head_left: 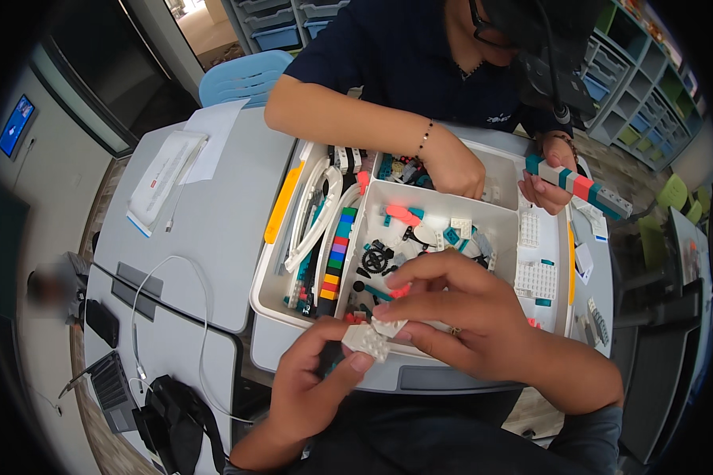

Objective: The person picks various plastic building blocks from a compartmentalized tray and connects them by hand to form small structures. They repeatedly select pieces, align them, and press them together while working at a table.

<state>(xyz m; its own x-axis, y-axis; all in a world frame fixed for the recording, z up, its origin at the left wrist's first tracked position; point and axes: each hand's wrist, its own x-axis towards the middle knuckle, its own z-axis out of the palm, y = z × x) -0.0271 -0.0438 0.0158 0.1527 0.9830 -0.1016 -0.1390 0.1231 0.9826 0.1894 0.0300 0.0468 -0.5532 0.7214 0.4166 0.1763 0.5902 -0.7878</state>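
Between the thumb and fingers of my left hand (313, 380) is a white studded building brick (366, 342), held over the near edge of the parts box. My right hand (471, 313) pinches a smaller white brick (389, 325) right against it; whether the two are joined I cannot tell. Beneath my hands lies the white sorting tray (444, 196) of the box, with loose bricks in teal, coral, white and black. A black gear wheel (376, 258) rests in it, left of my right hand's fingers.
Across the table a co-worker's hand (454, 168) reaches into a far compartment; the other holds a bar of teal, white and coral bricks (580, 188). Left of the tray are white curved tubes (305, 226) and a column of coloured bricks (337, 261). A white cable (202, 317) crosses the left table.
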